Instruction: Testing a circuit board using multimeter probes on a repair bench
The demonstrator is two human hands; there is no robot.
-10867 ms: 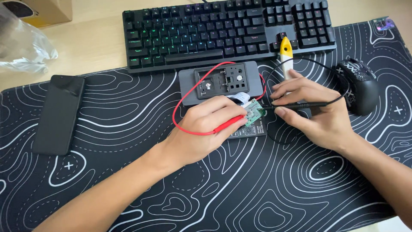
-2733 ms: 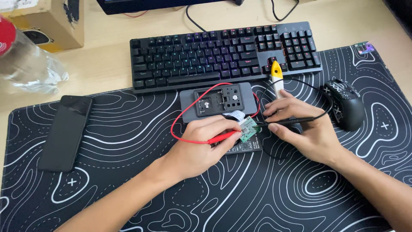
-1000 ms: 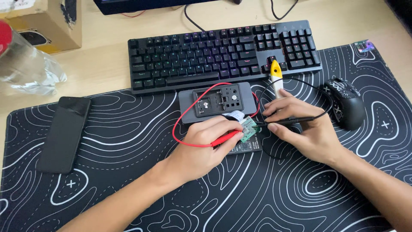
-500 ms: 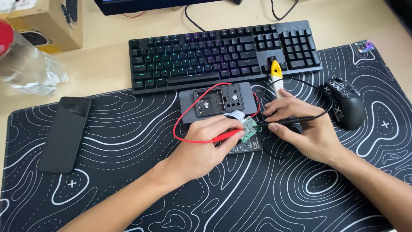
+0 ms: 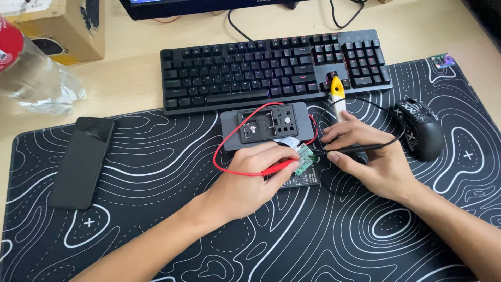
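Two probes are meeting on a small green circuit board (image 5: 304,159), which is lying near the middle of the black desk mat (image 5: 156,230), partly on top of a dark flat module (image 5: 304,179) and just in front of a grey fixture box (image 5: 263,124). Left hand (image 5: 248,180) is closing its fingers around the red probe (image 5: 279,167) and pressing the tip against the board's left edge. Right hand (image 5: 373,159) is pinching the black probe (image 5: 349,150) between thumb and forefinger, pen-fashion, with the tip touching the board's right side. Red lead (image 5: 224,151) is looping out to the left and back over the grey box; black lead (image 5: 365,103) is arcing up behind the right hand. A white ribbon cable (image 5: 288,142) is running from the box toward the board.

Yellow-tipped tool (image 5: 338,94) is lying between the box and the keyboard (image 5: 271,65). Black mouse (image 5: 420,128) is sitting just right of the right hand. Dark phone (image 5: 82,162) is lying face-down at the mat's left end, well apart. Clear plastic bottle (image 5: 39,78) and cardboard box (image 5: 62,28) are sitting on the wooden desk (image 5: 130,99) beyond.
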